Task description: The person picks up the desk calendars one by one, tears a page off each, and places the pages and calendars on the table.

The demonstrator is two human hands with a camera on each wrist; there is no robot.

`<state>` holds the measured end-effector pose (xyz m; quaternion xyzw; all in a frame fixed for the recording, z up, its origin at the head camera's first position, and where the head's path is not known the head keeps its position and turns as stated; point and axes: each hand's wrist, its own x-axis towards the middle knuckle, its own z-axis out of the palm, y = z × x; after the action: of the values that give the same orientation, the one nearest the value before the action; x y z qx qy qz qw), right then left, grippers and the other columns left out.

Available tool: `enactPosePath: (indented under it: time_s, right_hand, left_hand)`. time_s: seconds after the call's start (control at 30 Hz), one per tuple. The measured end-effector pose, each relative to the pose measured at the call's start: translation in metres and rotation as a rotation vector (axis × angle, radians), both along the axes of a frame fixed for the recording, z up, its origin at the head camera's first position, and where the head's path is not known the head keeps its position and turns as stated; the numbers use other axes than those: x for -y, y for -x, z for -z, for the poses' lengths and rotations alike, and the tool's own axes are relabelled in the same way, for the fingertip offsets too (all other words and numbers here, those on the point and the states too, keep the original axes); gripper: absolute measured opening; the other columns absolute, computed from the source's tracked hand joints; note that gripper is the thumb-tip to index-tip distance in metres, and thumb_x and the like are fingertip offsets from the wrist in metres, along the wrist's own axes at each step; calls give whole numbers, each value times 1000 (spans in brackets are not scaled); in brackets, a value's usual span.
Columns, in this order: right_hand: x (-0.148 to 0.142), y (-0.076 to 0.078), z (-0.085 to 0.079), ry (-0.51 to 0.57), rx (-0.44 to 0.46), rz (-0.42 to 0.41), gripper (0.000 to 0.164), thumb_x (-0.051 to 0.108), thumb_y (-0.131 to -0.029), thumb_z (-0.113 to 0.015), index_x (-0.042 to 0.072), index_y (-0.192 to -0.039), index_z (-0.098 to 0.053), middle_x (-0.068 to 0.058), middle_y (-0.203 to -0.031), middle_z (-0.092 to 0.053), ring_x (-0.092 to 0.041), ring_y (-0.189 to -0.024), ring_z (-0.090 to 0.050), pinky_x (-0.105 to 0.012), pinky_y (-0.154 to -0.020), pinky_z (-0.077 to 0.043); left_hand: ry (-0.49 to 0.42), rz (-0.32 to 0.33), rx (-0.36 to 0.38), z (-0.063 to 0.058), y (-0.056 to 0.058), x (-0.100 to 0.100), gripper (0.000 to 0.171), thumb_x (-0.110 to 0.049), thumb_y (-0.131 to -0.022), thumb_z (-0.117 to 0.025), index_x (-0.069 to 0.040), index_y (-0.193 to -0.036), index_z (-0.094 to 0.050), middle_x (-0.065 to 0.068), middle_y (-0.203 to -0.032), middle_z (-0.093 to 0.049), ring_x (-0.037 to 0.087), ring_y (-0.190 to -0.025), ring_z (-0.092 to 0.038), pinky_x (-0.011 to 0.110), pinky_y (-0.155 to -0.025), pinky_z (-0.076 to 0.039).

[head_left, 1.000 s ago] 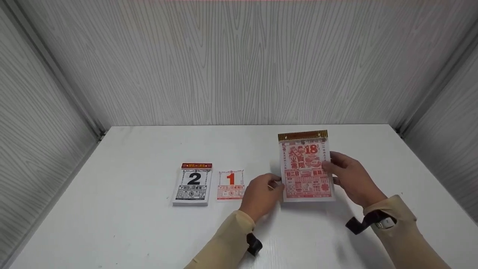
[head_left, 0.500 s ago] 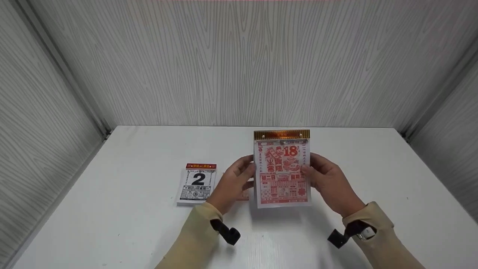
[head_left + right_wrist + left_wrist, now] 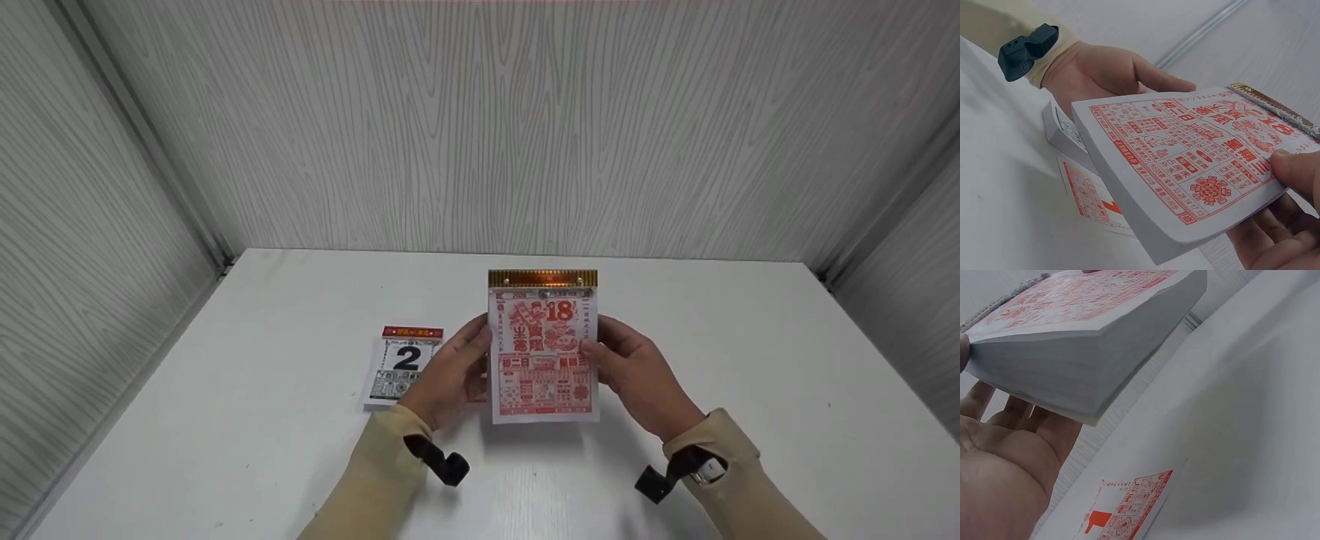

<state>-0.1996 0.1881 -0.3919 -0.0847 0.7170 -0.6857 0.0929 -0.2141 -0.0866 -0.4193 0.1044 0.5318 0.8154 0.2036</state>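
A thick tear-off calendar (image 3: 544, 352) with red print, a large 18 and a gold-brown header strip is held above the table, tilted so that its face shows. My left hand (image 3: 446, 371) holds its left edge, the thumb at the side and the fingers underneath, as the left wrist view shows. On the opposite edge my right hand (image 3: 637, 379) grips it, the thumb (image 3: 1297, 171) on the printed face and the fingers below. Behind the left hand lies a smaller calendar (image 3: 405, 364) showing a black 2, partly covered.
A loose calendar sheet (image 3: 1092, 197) with a red 1 lies on the white table (image 3: 712, 322) beside the smaller calendar. In the head view it is mostly hidden by the left hand and the held calendar. Grey wood-grain panels (image 3: 525, 127) stand behind and at both sides.
The calendar with the 18 has moved left and straightened. My left hand has shifted left and higher along its left edge. My right hand keeps its grip and has travelled left with it.
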Motion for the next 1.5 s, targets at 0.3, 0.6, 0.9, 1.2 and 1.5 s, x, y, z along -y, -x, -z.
enactPosePath:
  time_s: [0.3,0.6,0.9,1.2,1.5]
  right_hand:
    - [4,5,3,31,73,11,60,33,-101,-68,14,-153,-47,-14,-140,-58,-29,-121,-62,-36,-98,-56]
    - [8,8,1,32,73,-1,55,30,-100,-70,12,-149,-51,-14,-138,-58,-29,-120,-62,-38,-96,-57]
    - [9,7,4,-3,83,4,57,33,-100,-70,12,-149,-50,-15,-135,-59,-29,-117,-62,-37,-96,-57]
    - [14,2,2,-197,-128,32,61,30,-102,-68,8,-153,-43,-16,-140,-55,-29,-127,-57,-43,-107,-50]
    - [35,-30,-5,-915,-1051,-19,72,30,-86,-87,9,-146,-53,-9,-149,-49,-26,-139,-45,-42,-116,-42]
  left_hand:
    - [46,-10,-12,4,3,4,60,-46,-107,-51,-24,-161,-36,14,-138,-62,29,-121,-65,42,-98,-56]
    - [186,49,-84,2,5,20,57,-48,-107,-49,-21,-157,-43,14,-131,-67,30,-115,-69,42,-92,-59]
    - [95,139,-62,5,7,24,54,-41,-108,-49,-23,-159,-41,14,-133,-67,28,-114,-69,41,-91,-59]
    - [-17,105,-17,10,4,17,54,-37,-110,-47,-28,-162,-35,14,-141,-62,28,-122,-65,42,-99,-55]
    - [-6,63,-32,7,2,9,53,-36,-110,-46,-24,-161,-37,13,-135,-66,26,-115,-69,40,-93,-59]
